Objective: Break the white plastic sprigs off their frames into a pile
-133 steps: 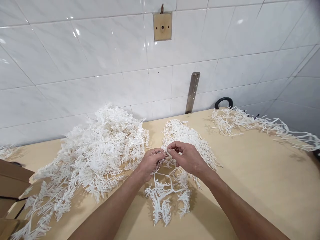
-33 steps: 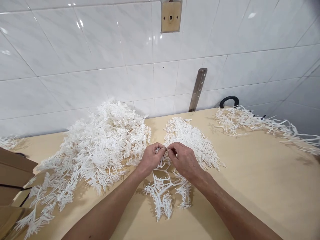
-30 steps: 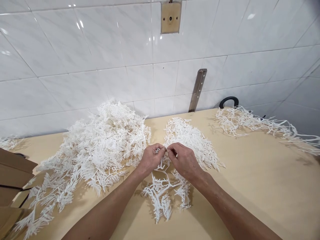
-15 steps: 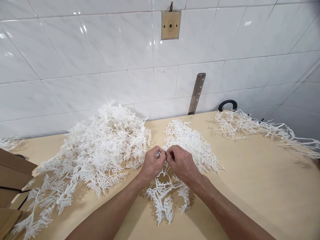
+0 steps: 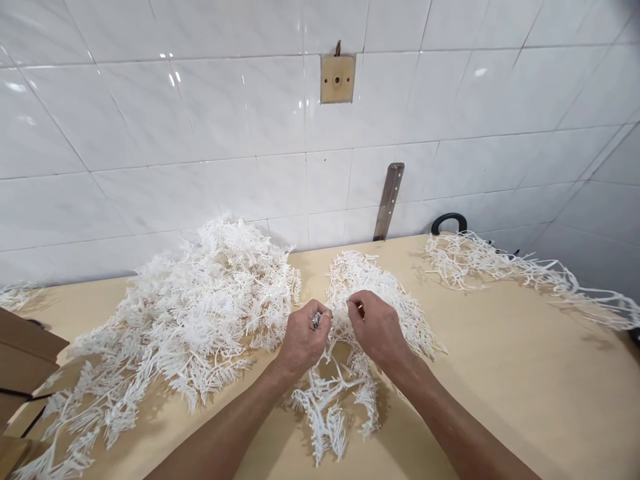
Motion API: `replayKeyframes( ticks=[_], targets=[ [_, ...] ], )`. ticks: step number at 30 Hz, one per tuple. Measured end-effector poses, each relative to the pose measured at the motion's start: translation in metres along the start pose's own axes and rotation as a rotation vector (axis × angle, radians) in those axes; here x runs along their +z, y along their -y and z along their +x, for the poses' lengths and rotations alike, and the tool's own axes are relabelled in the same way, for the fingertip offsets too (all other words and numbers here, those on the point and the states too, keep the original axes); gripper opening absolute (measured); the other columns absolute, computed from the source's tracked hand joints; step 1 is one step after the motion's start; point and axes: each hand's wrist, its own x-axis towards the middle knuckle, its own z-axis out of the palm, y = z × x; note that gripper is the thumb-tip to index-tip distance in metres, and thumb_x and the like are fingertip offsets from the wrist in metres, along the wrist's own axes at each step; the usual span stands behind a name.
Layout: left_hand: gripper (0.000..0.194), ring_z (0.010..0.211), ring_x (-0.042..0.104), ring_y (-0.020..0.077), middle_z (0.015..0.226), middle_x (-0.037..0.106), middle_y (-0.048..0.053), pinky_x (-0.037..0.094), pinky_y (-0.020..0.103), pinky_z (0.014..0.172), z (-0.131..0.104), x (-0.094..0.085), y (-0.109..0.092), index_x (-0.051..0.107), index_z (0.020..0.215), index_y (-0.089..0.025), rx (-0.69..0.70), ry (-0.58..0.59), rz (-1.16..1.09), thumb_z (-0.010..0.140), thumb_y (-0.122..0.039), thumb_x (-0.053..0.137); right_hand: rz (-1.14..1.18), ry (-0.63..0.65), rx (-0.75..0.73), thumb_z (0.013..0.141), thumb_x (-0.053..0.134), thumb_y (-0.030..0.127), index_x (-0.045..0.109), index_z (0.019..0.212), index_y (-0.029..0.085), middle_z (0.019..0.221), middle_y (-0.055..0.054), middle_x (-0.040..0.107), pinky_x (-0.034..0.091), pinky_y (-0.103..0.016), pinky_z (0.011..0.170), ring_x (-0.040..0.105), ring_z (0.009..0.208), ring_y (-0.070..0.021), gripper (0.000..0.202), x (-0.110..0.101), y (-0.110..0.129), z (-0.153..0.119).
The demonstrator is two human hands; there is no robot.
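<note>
My left hand [image 5: 306, 333] is closed, with a white plastic branch [image 5: 325, 393] hanging below its fingers over the tabletop. A small cluster of thin grey ends [image 5: 316, 320] shows inside the curled fingers; I cannot make out what they are. Just to the right, my right hand [image 5: 377, 327] is pinched, thumb against forefinger. Anything in that pinch is too small to tell. Behind the right hand lies a flat pile of white plastic sprigs [image 5: 373, 277], partly hidden by it.
A large heap of white feathery branches [image 5: 200, 307] covers the left of the tan table [image 5: 525, 373]. Barer white stems [image 5: 480, 260] lie at the back right by a black ring-shaped handle [image 5: 449, 220]. A cardboard box [image 5: 27, 367] stands at left; a metal strip [image 5: 389, 200] leans near the tiled wall.
My hands, which met at the fingertips, are now apart. The right hand has moved a little rightward, still pinched. The view has tilted slightly upward.
</note>
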Motion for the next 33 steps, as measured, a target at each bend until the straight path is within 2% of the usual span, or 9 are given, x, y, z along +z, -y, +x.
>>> replayKeyframes(
  ticks=[3,6,10,12,19,25,29,31,33],
  targets=[
    [0.028,0.042,0.027,0.0063,0.052,0.036,-0.007,0.022,0.020,0.042,0.003,-0.001,0.002,0.057,0.078,-0.018,-0.071,0.042,-0.118,0.088,-0.044,0.052,0.015,0.020,0.150,0.086,0.049,0.021,0.058,0.080,0.020,0.068,-0.002,0.062,0.043,-0.029,0.059,0.057,0.060,-0.0168,0.011,-0.008,-0.010,0.006],
    [0.031,0.042,0.025,0.0062,0.050,0.033,-0.009,0.021,0.020,0.041,0.004,-0.001,0.002,0.059,0.082,-0.017,-0.129,0.088,-0.211,0.086,-0.048,0.055,0.113,0.171,0.253,0.086,0.050,0.025,0.063,0.090,0.021,0.069,-0.001,0.064,0.046,-0.029,0.057,0.061,0.058,-0.0168,0.014,-0.017,-0.009,0.008],
    [0.033,0.042,0.028,0.0058,0.050,0.036,-0.008,0.023,0.019,0.043,0.003,-0.001,-0.002,0.060,0.081,-0.017,-0.168,0.131,-0.265,0.083,-0.050,0.059,0.302,0.363,0.263,0.091,0.049,0.039,0.068,0.100,0.022,0.078,-0.001,0.068,0.049,-0.029,0.055,0.060,0.049,-0.0135,0.027,-0.025,0.003,0.008],
    [0.035,0.042,0.028,0.0057,0.050,0.036,-0.008,0.024,0.019,0.043,0.002,-0.001,-0.004,0.059,0.079,-0.017,-0.187,0.150,-0.282,0.082,-0.051,0.060,0.349,0.406,0.223,0.091,0.050,0.042,0.069,0.099,0.022,0.083,-0.002,0.070,0.049,-0.028,0.055,0.058,0.049,-0.0122,0.029,-0.027,0.008,0.009],
    [0.039,0.045,0.029,0.0068,0.052,0.038,-0.008,0.024,0.020,0.044,0.001,0.000,-0.002,0.055,0.077,-0.018,-0.236,0.224,-0.307,0.081,-0.056,0.061,0.241,0.349,0.093,0.088,0.053,0.030,0.066,0.080,0.020,0.077,-0.002,0.068,0.047,-0.027,0.058,0.060,0.066,-0.0157,0.018,-0.029,0.016,0.006],
    [0.040,0.048,0.030,0.0066,0.058,0.042,-0.006,0.024,0.020,0.046,0.001,-0.003,0.000,0.052,0.074,-0.017,-0.197,0.336,-0.297,0.083,-0.055,0.060,0.158,0.377,0.085,0.085,0.049,0.022,0.058,0.074,0.021,0.067,0.000,0.062,0.040,-0.025,0.052,0.055,0.058,-0.0143,0.015,-0.027,0.019,0.003],
    [0.037,0.050,0.030,0.0067,0.060,0.043,-0.005,0.024,0.020,0.046,-0.002,-0.002,-0.002,0.056,0.077,-0.016,-0.120,0.345,-0.230,0.085,-0.052,0.059,-0.001,0.186,0.226,0.083,0.047,0.020,0.051,0.069,0.021,0.065,-0.001,0.058,0.038,-0.026,0.051,0.053,0.055,-0.0148,0.015,-0.026,0.004,0.009],
    [0.036,0.047,0.029,0.0065,0.057,0.040,-0.006,0.023,0.020,0.044,-0.002,-0.002,-0.002,0.058,0.080,-0.016,-0.162,0.296,-0.211,0.085,-0.052,0.058,-0.033,0.087,0.278,0.083,0.047,0.019,0.051,0.072,0.020,0.067,-0.002,0.059,0.040,-0.028,0.055,0.055,0.056,-0.0153,0.011,-0.028,-0.006,0.013],
    [0.035,0.046,0.030,0.0070,0.055,0.040,-0.007,0.025,0.020,0.044,-0.001,-0.002,0.000,0.062,0.093,-0.017,-0.244,0.232,-0.230,0.084,-0.050,0.060,0.004,0.054,0.323,0.084,0.049,0.022,0.055,0.084,0.020,0.073,-0.002,0.062,0.043,-0.029,0.058,0.059,0.058,-0.0159,0.006,-0.030,-0.015,0.015]
  ],
)
